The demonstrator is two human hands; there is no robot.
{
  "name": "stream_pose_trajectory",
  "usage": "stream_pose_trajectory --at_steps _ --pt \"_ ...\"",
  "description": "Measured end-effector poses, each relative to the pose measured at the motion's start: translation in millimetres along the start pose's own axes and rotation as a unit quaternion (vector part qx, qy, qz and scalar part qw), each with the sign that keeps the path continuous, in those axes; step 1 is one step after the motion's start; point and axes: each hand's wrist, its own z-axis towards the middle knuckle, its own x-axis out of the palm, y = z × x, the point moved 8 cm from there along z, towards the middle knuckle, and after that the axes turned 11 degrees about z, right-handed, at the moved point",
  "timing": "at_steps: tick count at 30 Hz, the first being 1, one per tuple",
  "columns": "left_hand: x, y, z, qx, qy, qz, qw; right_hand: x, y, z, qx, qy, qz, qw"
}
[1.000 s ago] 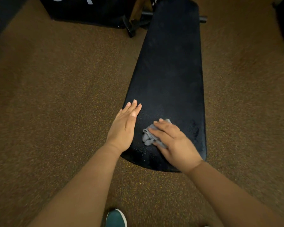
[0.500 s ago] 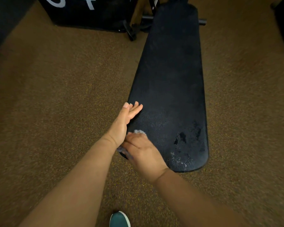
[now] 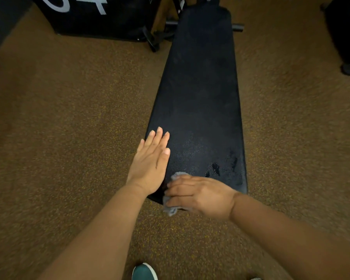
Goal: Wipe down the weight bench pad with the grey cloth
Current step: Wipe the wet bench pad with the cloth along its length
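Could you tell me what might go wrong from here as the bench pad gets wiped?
1. The cloth hangs off the near edge of the pad under the right hand; it may slip to the floor.
2. Wet patches sit beside that hand and could be missed.
3. The left hand lies flat over the pad's left edge, so that strip may stay unwiped.

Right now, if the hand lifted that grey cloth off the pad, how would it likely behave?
Probably floppy: the grey cloth bunches under the right hand and droops over the bench pad edge. Likely light. Possibly damp, given wet patches nearby.
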Motion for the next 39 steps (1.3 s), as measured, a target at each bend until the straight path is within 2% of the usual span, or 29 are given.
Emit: stream_pose_trajectory --at_steps 3,6,9,11,13,16,18,21,23,25,29,32,35,37,39 --pt "2 -3 -3 -0.005 -0.015 0.068 0.998 -26 -17 -13 0.021 -0.044 -0.008 0.999" --pt "2 -4 -4 -0.011 -0.040 0.091 0.995 -43 -34 -18 0.103 -0.171 -0.027 0.979" --pt "2 -5 -4 -0.015 -0.045 0.098 0.994 -23 -25 -16 0.175 -0.273 0.001 0.946" --pt "1 -7 -5 -0.014 -0.048 0.099 0.994 -13 -10 -19 0.144 -0.273 0.018 0.951" --pt "0 -8 -6 -0.015 -0.045 0.106 0.993 -14 -7 -29 0.110 -0.228 0.020 0.967" --pt "-1 -9 -6 -0.019 -0.044 0.116 0.992 -24 -19 -46 0.101 -0.166 -0.005 0.981" --pt "-1 -10 -5 -0.020 -0.045 0.116 0.992 -38 -34 -51 0.126 -0.193 -0.023 0.973" --pt "-1 -10 -6 -0.021 -0.046 0.111 0.993 -60 -56 -41 0.205 -0.294 -0.048 0.932" --pt "-1 -8 -5 -0.019 -0.051 0.104 0.993 -60 -61 -26 0.238 -0.333 -0.050 0.911" --pt "-1 -8 -5 -0.016 -0.051 0.099 0.994 -54 -56 -14 0.233 -0.330 -0.044 0.914" --pt "-2 -8 -4 -0.020 -0.050 0.099 0.994 -62 -55 -25 0.161 -0.257 -0.072 0.950" --pt "-5 -13 -2 -0.056 -0.051 0.063 0.995 -79 -75 -52 0.204 -0.263 -0.107 0.937" --pt "-3 -26 4 -0.120 -0.055 0.004 0.991 -79 -78 -59 0.253 -0.323 -0.099 0.906" --pt "3 -31 5 -0.140 -0.057 0.037 0.988 -71 -73 -54 0.275 -0.354 -0.093 0.889" --pt "6 -34 4 -0.125 -0.071 0.092 0.985 -68 -69 -51 0.264 -0.338 -0.089 0.899"
